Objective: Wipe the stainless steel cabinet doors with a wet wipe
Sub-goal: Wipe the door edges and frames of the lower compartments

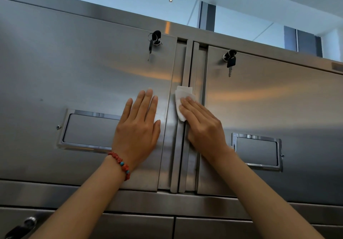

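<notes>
Head view, looking up at two stainless upper cabinet doors.

Left hand [138,127]: flat on the left door [83,82], palm down, fingers [148,101] straight and together, holding nothing. It sits near that door's inner edge, partly over the right end of the recessed handle [89,129]. Red bead bracelet [120,164] on the wrist.

Right hand [202,127]: presses the wet wipe [182,97] against the vertical edge strips at the centre seam [185,145] between the doors. Fingers extended over the lower part of the wipe, fingertips pointing up-left; the wipe's folded upper part sticks out past them. No curl visible, looks like a flat press rather than a pinch. The wipe is white and crumpled, touching the steel about mid-height of the doors.

Right door [278,99]: own recessed handle [257,151] just right of the right wrist.

Each door has a lock near its top inner corner with a key in it: left keys [154,39], right key [230,60] hanging down.

Lower drawer fronts [204,227] run along the bottom edge.
</notes>
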A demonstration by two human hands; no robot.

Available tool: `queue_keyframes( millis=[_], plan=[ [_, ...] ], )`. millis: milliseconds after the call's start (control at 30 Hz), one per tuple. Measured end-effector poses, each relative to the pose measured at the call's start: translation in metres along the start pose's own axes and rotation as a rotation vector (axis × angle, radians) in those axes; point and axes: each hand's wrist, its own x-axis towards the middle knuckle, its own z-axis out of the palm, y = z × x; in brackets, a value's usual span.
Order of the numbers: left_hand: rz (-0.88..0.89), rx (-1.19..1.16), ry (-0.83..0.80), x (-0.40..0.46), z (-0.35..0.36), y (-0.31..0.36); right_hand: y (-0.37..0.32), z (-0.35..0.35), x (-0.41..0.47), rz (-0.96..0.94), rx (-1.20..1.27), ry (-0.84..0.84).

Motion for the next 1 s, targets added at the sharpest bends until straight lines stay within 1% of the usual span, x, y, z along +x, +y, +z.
queue_keyframes(
  millis=[200, 433, 633, 833, 1000],
  plan=[
    [0.001, 0.000, -0.011, 0.000, 0.001, 0.000, 0.002, -0.004, -0.005, -0.042, -0.006, -0.033],
    [0.000, 0.006, -0.021, 0.000, 0.001, -0.001, -0.005, 0.001, -0.007, 0.025, 0.014, -0.006],
    [-0.005, 0.009, -0.033, 0.000, 0.001, 0.000, -0.003, -0.005, -0.011, -0.025, 0.005, -0.038],
    [-0.001, 0.006, -0.013, -0.001, 0.001, -0.001, 0.011, 0.001, 0.015, 0.016, 0.000, -0.001],
    [0.003, 0.006, 0.007, 0.000, 0.001, -0.001, 0.009, 0.006, 0.017, 0.053, 0.000, 0.007]
  ],
)
